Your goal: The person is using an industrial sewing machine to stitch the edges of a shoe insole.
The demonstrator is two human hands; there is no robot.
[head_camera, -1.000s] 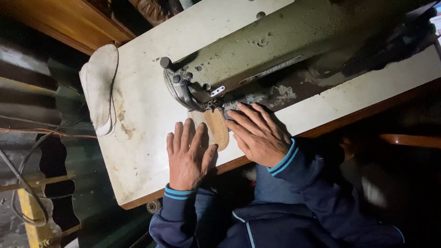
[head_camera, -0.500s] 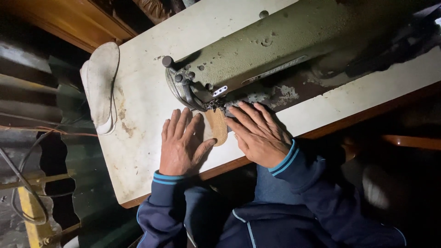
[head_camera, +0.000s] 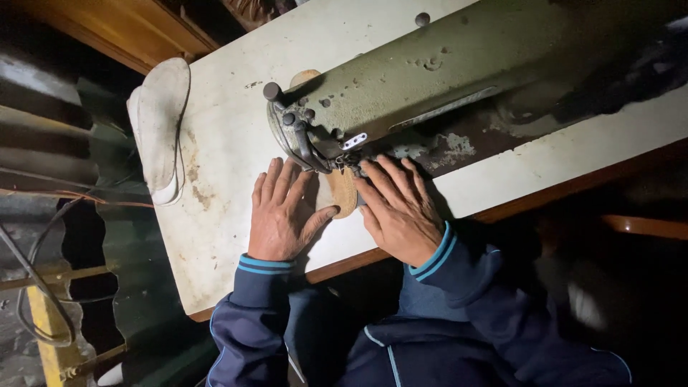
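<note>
A tan insole-shaped piece [head_camera: 342, 190] lies on the white table [head_camera: 229, 143] under the head of an olive-green sewing machine [head_camera: 430, 79]. Its far end [head_camera: 304, 75] shows beyond the machine head. My left hand [head_camera: 283, 211] lies flat on the table just left of the piece, fingers spread, the thumb touching its edge. My right hand [head_camera: 398, 208] presses on the piece from the right, fingertips near the needle and presser foot [head_camera: 337, 161]. Both sleeves are dark blue with light blue cuff stripes.
White shoe soles [head_camera: 159, 129] lie stacked at the table's left edge. Corrugated metal sheeting [head_camera: 107, 272] and loose cables [head_camera: 36, 287] are at the left below the table. A wooden board [head_camera: 129, 29] runs along the top left.
My left hand has slid forward along the table toward the machine head. The right hand has stayed on the tan piece near the needle.
</note>
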